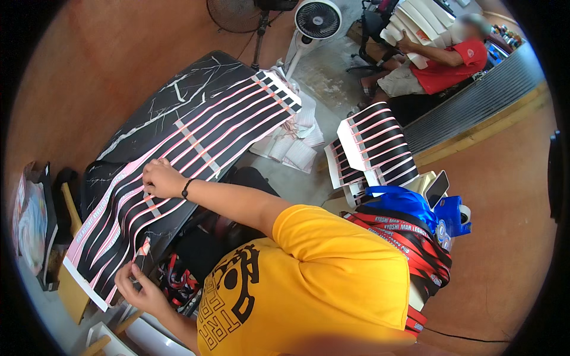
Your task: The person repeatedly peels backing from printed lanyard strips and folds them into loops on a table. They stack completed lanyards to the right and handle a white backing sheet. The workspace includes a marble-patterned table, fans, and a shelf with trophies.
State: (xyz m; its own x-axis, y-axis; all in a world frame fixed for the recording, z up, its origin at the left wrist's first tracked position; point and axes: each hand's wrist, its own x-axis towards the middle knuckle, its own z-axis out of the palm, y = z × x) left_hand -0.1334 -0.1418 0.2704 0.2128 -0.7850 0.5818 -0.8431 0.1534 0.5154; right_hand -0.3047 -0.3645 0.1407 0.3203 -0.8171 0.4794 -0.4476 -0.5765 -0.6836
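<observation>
A long sheet of black bands with white and pink stripes (234, 133) lies along a black marble-patterned table (157, 110). Its near left part is rippled, and pale cross strips run over the bands. My right hand (163, 178) is on the sheet's middle, fingers bent and bunched on a band beside a grey cross strip. Lower down, my left hand (141, 291) is at the near edge of the sheet, thumb and fingers curled at the border. A small pink-and-white piece (144, 247) lies just above it; its kind is unclear.
Two fans, one white (318, 21), stand beyond the table, with crumpled paper (303, 136) on the floor. More striped sheets (380, 145) are stacked at right, near red-and-black printed straps (409, 243) and a phone (437, 188). A seated person in red (451, 65) holds white sheets.
</observation>
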